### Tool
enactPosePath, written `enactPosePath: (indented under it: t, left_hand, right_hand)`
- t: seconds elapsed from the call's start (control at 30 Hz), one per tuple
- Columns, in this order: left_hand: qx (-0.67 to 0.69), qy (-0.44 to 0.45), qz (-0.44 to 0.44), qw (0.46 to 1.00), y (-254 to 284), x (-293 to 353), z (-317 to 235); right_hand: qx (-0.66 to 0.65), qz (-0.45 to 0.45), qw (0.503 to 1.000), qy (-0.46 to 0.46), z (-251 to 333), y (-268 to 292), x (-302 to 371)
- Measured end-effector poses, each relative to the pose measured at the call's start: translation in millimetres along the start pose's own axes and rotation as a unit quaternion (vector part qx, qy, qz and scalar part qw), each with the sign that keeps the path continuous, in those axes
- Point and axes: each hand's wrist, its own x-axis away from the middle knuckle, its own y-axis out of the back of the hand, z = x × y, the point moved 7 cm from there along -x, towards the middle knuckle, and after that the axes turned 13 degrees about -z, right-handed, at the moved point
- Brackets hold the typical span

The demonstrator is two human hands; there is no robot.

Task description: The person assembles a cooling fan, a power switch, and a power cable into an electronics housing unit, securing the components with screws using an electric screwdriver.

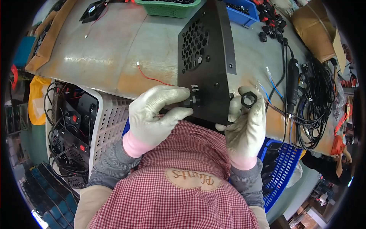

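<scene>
A black metal panel (207,86) with a bent edge and a round honeycomb vent stands tilted above the table's near edge. Thumb and fingers of my gloved left hand (156,114) pinch a black cable gland (195,100) at the panel's left face. On the other side my gloved right hand (247,128) holds a black hex nut (249,100) by its fingertips, apart from the panel. The gland's small black end (231,96) shows past the panel's right edge. A red wire (152,79) with a white plug lies behind the panel.
Green (167,10) and blue baskets (244,17) of small parts stand at the back. To the right lie a black corded tool (292,82) and coiled black cables (318,103). White (108,118) and blue crates (284,168) flank me. Another person's arm (339,166) shows far right.
</scene>
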Motion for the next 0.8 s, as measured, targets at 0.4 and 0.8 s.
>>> enactPosePath:
  t: [0.4,0.8]
  left_hand:
    - [0.019,-0.015,-0.049,0.999,19.7,3.2,10.0]
    - [0.084,-0.013,-0.033,0.996,23.6,-1.7,12.1]
  right_hand:
    - [0.026,0.184,0.957,-0.222,-27.4,-51.4,-13.4]
    - [0.272,0.156,0.917,0.247,-18.3,-47.0,-15.1]
